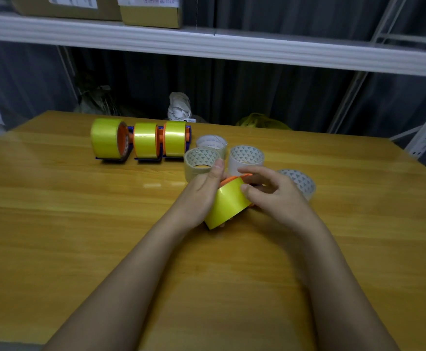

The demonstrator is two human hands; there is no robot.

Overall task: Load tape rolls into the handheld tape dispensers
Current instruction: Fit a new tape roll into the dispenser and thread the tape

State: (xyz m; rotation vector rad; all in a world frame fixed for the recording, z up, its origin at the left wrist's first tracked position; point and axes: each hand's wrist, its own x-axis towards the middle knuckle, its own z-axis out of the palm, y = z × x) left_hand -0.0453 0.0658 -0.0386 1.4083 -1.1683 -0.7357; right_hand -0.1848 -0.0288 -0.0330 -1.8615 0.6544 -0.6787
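From the head camera, both hands meet near the middle of the wooden worktop (pixel 55 224). Between them is a yellow tape roll (pixel 228 202), tilted, with an orange dispenser (pixel 234 179) peeking out at its top edge. The left hand (pixel 201 191) holds the roll from the left side, thumb up along its edge, fingers curled under it. The right hand (pixel 272 192) is on the right side, its fingertips bent and pressing on the yellow face. Most of the dispenser is hidden, so I cannot tell if the roll is all the way on yet.

Near the far edge of the worktop, a bit left of the middle, three loaded dispensers stand in a row — the left one (pixel 109 139), the middle one (pixel 146 143) and the right one (pixel 176 138). Each has a yellow roll on an orange wheel and a blue frame. These look done.

Just beyond the hands sit four pale rolls, lying flat: one (pixel 199 163) touching the left thumb, one (pixel 212 144) behind it, one (pixel 246 158) beside it to the right, and one (pixel 300 182) partly hidden behind the right hand. They look see-through or nearly used up — I cannot tell which.

So three look finished, and a fourth is being worked on now. No other unloaded dispenser shows.
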